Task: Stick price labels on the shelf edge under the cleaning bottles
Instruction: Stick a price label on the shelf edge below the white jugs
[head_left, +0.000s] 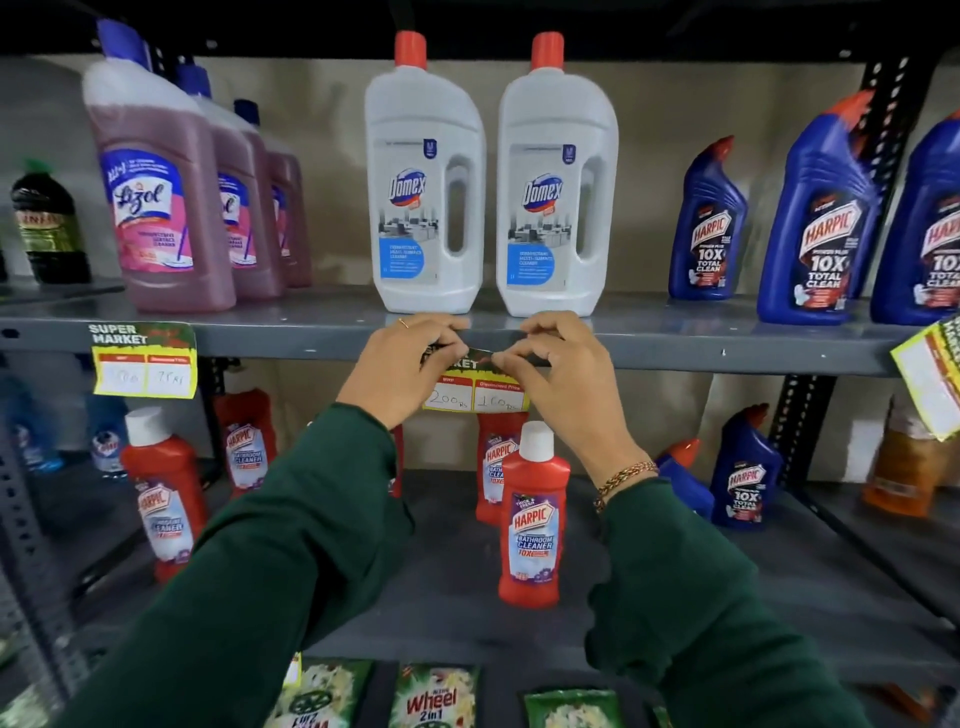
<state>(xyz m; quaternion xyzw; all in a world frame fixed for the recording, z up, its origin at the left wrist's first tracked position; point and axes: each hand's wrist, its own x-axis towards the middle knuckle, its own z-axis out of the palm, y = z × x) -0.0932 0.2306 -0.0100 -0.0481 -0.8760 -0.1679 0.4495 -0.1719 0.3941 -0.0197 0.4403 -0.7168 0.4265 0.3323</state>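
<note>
A yellow price label (475, 387) with handwritten prices lies against the grey shelf edge (291, 340), right under two white Domex bottles (426, 176) (556, 179). My left hand (400, 371) pinches the label's top left part. My right hand (563, 374) pinches its top right part. Both hands press its dark top strip to the edge, and the fingers hide most of that strip. A second label (145, 358) is stuck on the edge at the left, below the pink Lizol bottles (161, 197).
Blue Harpic bottles (818, 218) stand on the same shelf at the right, and another yellow label (930, 379) hangs tilted at the right edge. Red Harpic bottles (530, 519) stand on the shelf below. Green Wheel packets (436, 696) lie at the bottom.
</note>
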